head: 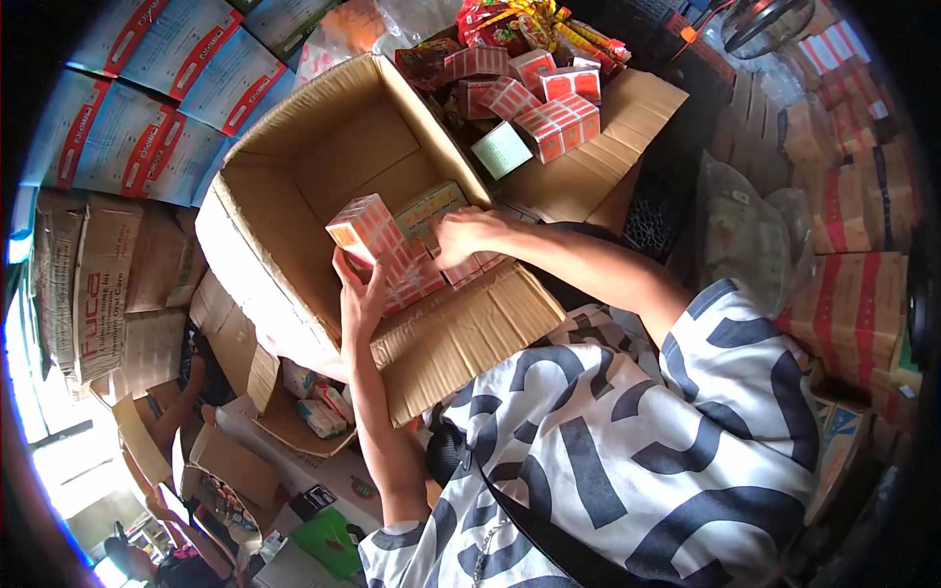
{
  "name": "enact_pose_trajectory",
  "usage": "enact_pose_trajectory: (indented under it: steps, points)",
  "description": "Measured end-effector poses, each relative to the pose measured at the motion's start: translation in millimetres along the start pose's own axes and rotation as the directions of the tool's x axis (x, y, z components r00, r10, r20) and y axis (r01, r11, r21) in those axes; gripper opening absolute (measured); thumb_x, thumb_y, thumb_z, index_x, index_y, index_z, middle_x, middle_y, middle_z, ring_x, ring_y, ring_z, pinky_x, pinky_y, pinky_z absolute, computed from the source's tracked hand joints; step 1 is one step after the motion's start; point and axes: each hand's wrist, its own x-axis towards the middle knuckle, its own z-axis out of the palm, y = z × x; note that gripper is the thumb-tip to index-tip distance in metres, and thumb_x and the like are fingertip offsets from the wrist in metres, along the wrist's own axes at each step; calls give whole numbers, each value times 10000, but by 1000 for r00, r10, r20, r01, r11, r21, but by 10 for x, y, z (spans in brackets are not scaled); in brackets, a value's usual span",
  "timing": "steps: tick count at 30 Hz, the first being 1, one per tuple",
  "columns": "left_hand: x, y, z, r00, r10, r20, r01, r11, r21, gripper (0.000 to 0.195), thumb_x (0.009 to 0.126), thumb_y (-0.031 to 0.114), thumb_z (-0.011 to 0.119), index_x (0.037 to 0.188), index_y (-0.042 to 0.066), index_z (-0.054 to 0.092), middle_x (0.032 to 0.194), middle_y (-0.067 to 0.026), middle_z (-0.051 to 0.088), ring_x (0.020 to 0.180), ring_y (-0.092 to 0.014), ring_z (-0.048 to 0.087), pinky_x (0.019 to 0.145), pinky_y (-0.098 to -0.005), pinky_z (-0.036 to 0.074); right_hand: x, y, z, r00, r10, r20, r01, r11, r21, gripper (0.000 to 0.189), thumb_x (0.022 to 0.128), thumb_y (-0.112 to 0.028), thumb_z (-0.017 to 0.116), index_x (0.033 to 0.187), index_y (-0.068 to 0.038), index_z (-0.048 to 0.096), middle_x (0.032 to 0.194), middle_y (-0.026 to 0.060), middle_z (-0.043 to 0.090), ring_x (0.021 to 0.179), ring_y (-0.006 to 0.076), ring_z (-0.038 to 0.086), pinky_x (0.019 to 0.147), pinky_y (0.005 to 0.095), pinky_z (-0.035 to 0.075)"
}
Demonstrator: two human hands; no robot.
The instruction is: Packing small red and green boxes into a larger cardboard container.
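Observation:
A large open cardboard box [279, 272] stands before me, tilted in the view. My left hand [360, 290] holds a stack of small red-and-white packets [371, 228] inside its near left part. Toward the box's right side is my right hand [467, 234], fingers bent downward; whether it grips anything is hidden. Just below it lie more red-and-white packets [463, 272]. A pale green printed carton [434, 202] rests behind them against the box's right wall. Beyond the box, several red-and-white packs [562, 125] and a pale green small box [501, 151] are piled in another cardboard box [610, 162].
Blue-and-white cartons [191, 81] are stacked at upper left, brown cartons [110, 279] below them. An open box of small packs [316, 411] stands at lower left, near another person [176, 566]. Clear plastic bags [750, 228] and striped cartons [845, 316] are at right.

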Motion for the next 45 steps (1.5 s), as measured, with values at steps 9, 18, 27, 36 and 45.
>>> enact_pose_trajectory:
  steps: [9,18,27,36,45]
  points:
    - [43,-120,37,981,-166,97,170,985,-34,936,938,573,674,1550,50,198,1202,-233,630,1063,-297,622,938,-389,486,-654,-85,-246,1000,-11,10,11,997,80,574,806,-525,693,1078,-23,751,1151,206,720,1104,389,679,927,547,555]
    - [93,-192,-6,993,-99,-61,106,987,122,940,903,624,656,1540,53,266,1219,-333,635,1155,-483,626,960,-473,502,-1385,99,-265,915,-315,-252,347,933,93,784,767,-507,722,1395,-53,600,1491,220,507,1344,372,524,1128,443,425]
    - [38,-224,-126,990,-132,-50,137,981,135,1097,862,751,608,1586,23,222,1404,-369,511,1332,-451,515,1084,-452,420,-1509,877,-352,989,-33,-143,141,-53,989,688,807,-407,684,1358,-7,586,1243,165,662,1114,230,635,983,367,496]
    - [35,-298,-103,986,-156,-59,162,977,138,1093,861,748,616,1559,-22,277,1384,-355,538,1325,-435,526,1076,-430,424,-1348,1463,-1089,876,150,-458,404,-746,529,782,984,-696,366,1477,-93,432,1496,179,477,1326,389,505,1017,660,455]
    - [29,-224,-89,986,-63,-155,85,987,135,993,864,623,722,1499,-54,372,1135,-245,677,1063,-331,659,939,-383,502,-989,839,-392,735,576,-359,678,-616,400,433,905,-316,682,1212,-53,526,1195,144,575,1096,254,612,1112,546,468]
